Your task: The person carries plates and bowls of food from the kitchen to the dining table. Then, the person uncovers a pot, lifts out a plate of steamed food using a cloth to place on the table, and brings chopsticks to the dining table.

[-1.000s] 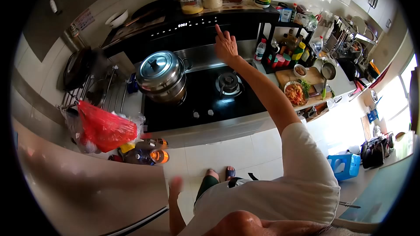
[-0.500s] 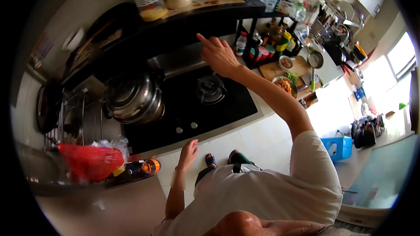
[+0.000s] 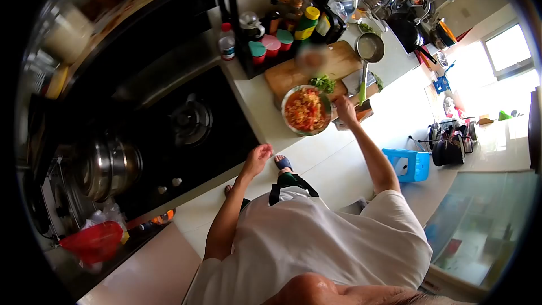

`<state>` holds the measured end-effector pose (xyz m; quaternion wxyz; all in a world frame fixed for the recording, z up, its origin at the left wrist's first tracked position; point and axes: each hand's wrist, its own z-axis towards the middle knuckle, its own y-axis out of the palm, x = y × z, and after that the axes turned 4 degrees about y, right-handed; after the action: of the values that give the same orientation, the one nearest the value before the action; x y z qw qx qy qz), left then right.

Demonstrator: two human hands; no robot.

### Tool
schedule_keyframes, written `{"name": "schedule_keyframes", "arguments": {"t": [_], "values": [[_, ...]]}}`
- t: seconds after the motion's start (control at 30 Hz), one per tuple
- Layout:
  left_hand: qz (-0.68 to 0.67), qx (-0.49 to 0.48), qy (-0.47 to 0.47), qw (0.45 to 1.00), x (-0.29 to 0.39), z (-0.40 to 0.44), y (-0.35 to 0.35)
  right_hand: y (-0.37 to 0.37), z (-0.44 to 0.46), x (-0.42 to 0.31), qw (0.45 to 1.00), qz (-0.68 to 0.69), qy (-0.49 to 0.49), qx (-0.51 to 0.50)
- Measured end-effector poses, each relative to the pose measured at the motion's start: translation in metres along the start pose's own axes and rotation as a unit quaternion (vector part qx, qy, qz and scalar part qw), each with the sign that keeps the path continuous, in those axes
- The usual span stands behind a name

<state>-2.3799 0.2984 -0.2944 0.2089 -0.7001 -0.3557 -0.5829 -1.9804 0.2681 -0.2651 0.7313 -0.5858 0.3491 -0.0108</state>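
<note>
My right hand (image 3: 345,111) reaches down at the right rim of a metal bowl (image 3: 305,131) holding a red and yellow mix like tomato and egg. It lies beside a knife (image 3: 354,82) whose handle end is covered by the hand. Whether the fingers grip the knife or bowl rim, I cannot tell. Near the stove's front edge hovers my left hand (image 3: 258,160), empty, with its fingers loosely stretched. Behind the bowl, chopped greens (image 3: 323,83) lie on a wooden cutting board (image 3: 282,79). A small blurred bowl (image 3: 311,59) stands on the board.
A long-handled pan (image 3: 370,48) sits right of the board. Behind are a rack (image 3: 248,68) of jars and a bottle (image 3: 227,41). The black stove (image 3: 226,130) carries a steel pot (image 3: 110,166) at left. A blue stool (image 3: 415,164) stands on the floor at right.
My right hand has gone from above the stove down to the right side of the metal bowl. My view has swung right and nearer the cutting board. My left hand stays empty near the stove's edge.
</note>
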Motion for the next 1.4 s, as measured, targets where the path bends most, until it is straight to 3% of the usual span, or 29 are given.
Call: {"name": "schedule_keyframes", "arguments": {"t": [0.17,0.23,0.3,0.37,0.47,0.77,0.87,1.13,1.4], "values": [[0.141,0.172,-0.043,0.974,-0.045,0.085,0.048,0.009,0.009,0.022,0.988,0.075,0.061,-0.121],[0.167,0.211,-0.086,0.959,-0.049,0.105,0.055,0.007,0.014,0.015,0.991,0.070,0.042,-0.109],[0.123,0.223,-0.117,0.960,-0.034,0.113,0.063,0.008,0.021,0.010,0.994,0.071,-0.008,-0.088],[0.051,0.228,-0.158,0.959,-0.027,0.116,0.069,0.013,0.027,0.008,0.995,0.038,0.001,-0.097],[-0.037,0.218,-0.133,0.966,-0.013,0.112,0.081,0.015,0.036,0.004,0.987,-0.024,0.000,-0.157],[-0.138,0.224,-0.118,0.958,-0.022,0.109,0.086,0.021,0.046,0.000,0.985,-0.042,-0.058,-0.156],[-0.196,0.239,-0.131,0.942,-0.002,0.081,0.086,0.003,0.040,-0.022,0.983,-0.016,-0.117,-0.144],[-0.237,0.306,-0.020,0.922,0.039,-0.038,0.083,-0.018,-0.006,-0.114,0.947,0.090,-0.274,-0.142],[-0.313,0.391,0.068,0.863,0.041,-0.225,0.089,-0.017,-0.133,-0.228,0.886,0.145,-0.391,-0.202]]}}
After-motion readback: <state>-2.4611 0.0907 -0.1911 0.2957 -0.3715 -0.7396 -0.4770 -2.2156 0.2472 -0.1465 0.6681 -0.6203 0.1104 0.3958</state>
